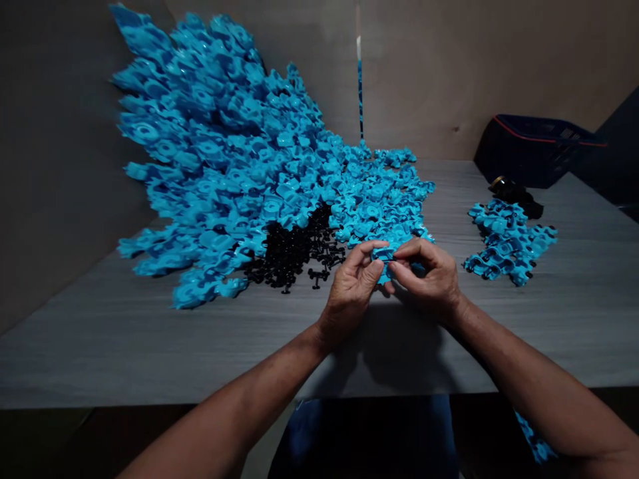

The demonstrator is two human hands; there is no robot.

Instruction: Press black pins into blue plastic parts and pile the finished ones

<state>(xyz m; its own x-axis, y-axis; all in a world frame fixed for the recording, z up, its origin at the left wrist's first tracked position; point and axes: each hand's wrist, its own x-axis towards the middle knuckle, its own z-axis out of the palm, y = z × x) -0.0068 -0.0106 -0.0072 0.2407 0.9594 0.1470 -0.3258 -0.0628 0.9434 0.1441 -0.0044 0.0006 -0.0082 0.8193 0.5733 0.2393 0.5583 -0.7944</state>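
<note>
In front of me, my left hand [355, 283] grips a small blue plastic toy car body [383, 254] between thumb and fingers. My right hand [429, 271] meets it from the right, thumb and forefinger pinching a thin black wheel axle [389, 260] against the body. Fingertips cover much of both parts. Just left of the hands lies a heap of black wheel axles [289, 256] with small wheels at their ends. Behind and to the left rises a large pile of blue toy car bodies [239, 146], spreading up to my fingers.
On the right lies a smaller group of blue car bodies [509, 243] with black wheels on some. Behind it are a dark object [516, 196] with a gold-coloured ring and a dark blue basket [539, 150] with a red rim line. Walls border the grey table [150, 352].
</note>
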